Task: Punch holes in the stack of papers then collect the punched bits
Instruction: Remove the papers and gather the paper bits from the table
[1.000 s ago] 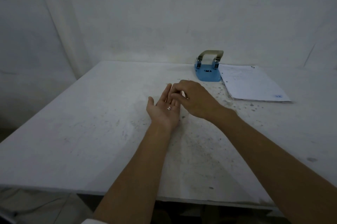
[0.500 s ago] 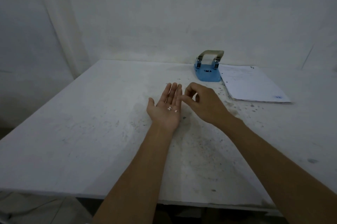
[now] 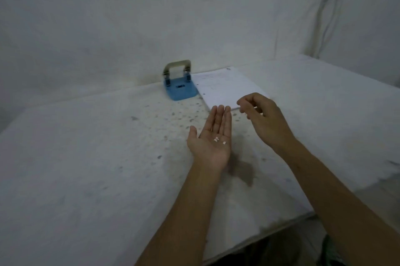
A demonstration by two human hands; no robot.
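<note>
Resting loose on an upturned left hand (image 3: 211, 143), three or so punched bits (image 3: 218, 140) lie at the base of the flat, spread fingers, above the middle of the table (image 3: 86, 157). The right hand (image 3: 263, 117) hovers just beside it, thumb and forefinger narrowly parted; whether they pinch a bit cannot be told. A tilt of the palm, a breath or a knock from the right hand could likely scatter the bits onto the speckled surface. The stack of papers (image 3: 225, 88), holes along its edge, lies at the far edge beside the blue hole punch (image 3: 180, 89). Its label and the faint print on the sheet are unreadable.
</note>
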